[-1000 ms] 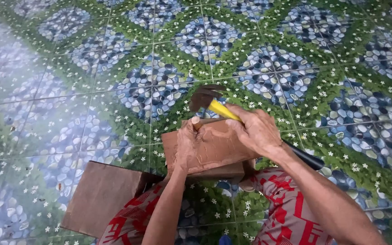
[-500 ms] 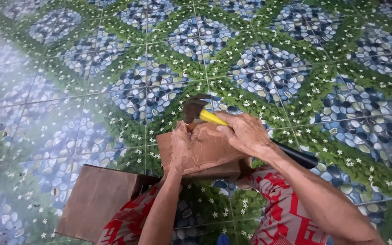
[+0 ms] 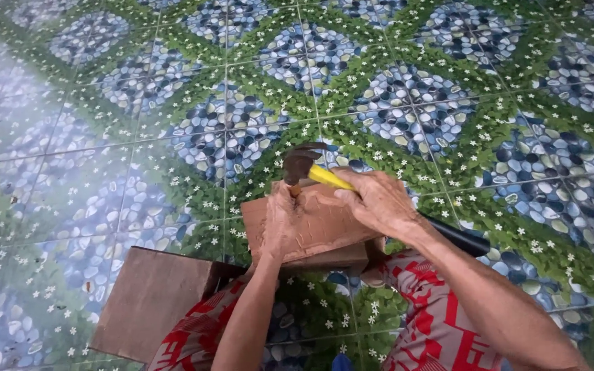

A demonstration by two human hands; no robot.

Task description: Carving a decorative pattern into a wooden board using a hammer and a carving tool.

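Gripping the hammer [image 3: 309,169] high on its yellow neck, the right hand [image 3: 374,203] sits over the wooden block's [image 3: 317,227] far-right edge; the left hand [image 3: 278,223] clasps its left side, pinching something small beneath the hammer head.

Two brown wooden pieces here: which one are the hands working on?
The carved wooden block resting on the knees, under the left hand and the right hand with the hammer. The plain wooden piece at lower left lies untouched.
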